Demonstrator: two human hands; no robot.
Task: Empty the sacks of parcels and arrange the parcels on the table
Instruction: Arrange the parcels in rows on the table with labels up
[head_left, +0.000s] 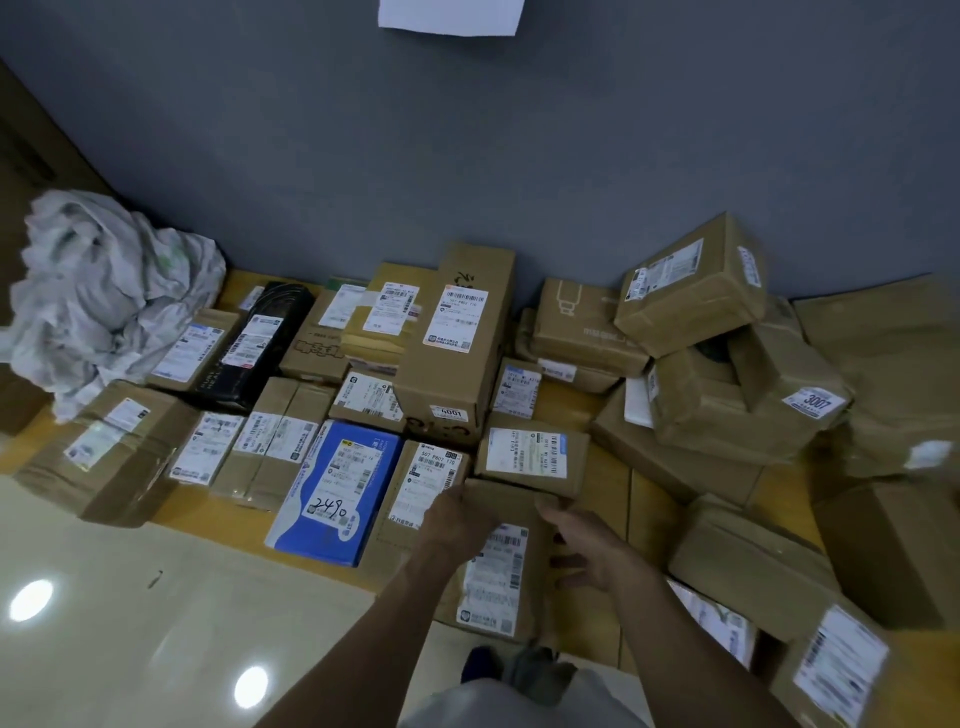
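Brown cardboard makes up the parcel (519, 506) that both hands hold at the near edge of the table (613, 483). It lies face up, and the barcodes on its white shipping label (493, 582) are too blurred to read. The left hand (457, 525) curls its fingers over the parcel's far left corner. The right hand (587, 551) holds the right side, thumb reaching to the far right corner and fingers bent along the edge. Touching its left side is a flat carton (415, 499) whose label reads "507 P807 170". Next to that, a blue box (332, 543) has "2490" handwritten in black marker on its label. Behind them a tall carton (457, 332) lies lengthwise, with a small sticker near its front end showing a number ending "001"; the first digit is unclear. A black box (260, 343) further left has white lettering on its side that is only partly legible. Labelled parcels lie in close rows across the left and middle of the table. On the right is an untidy heap, where one box (727, 410) has a sticker reading "3007" and a tilted box (691, 296) rests on top of it. A crumpled white sack (104, 291) sits at the far left corner, resting on parcels. The table top is orange-yellow wood in planks. It stands against a grey-blue wall (467, 156) with a white sheet (452, 15) fixed high on it. The floor (156, 597) is glossy pale tile showing two round reflections of lights.
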